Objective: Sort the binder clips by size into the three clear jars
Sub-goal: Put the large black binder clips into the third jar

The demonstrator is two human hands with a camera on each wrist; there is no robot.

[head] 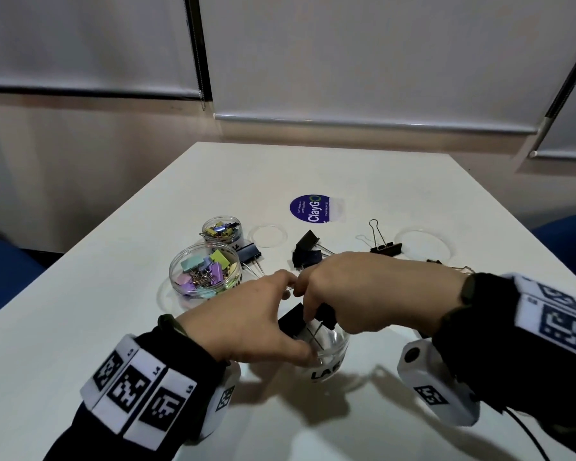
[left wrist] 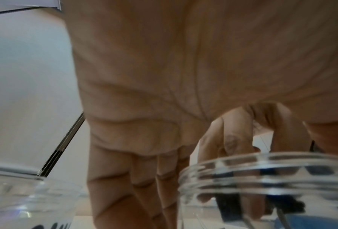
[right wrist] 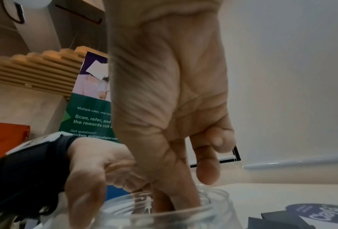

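A clear large jar stands near the table's front edge, with a black binder clip leaning inside it. My left hand grips the jar's rim, thumb on the near side and fingers round the far side. Reaching down into the mouth, my right hand pinches another large black binder clip with its fingertips. The left wrist view shows the jar's threaded rim with dark clips behind the glass. Through the right wrist view I see my right hand's fingers inside the jar.
A medium jar of pastel clips and a small jar of tiny clips stand left of centre. Loose black clips lie behind my hands. Two clear lids and a blue sticker lie farther back.
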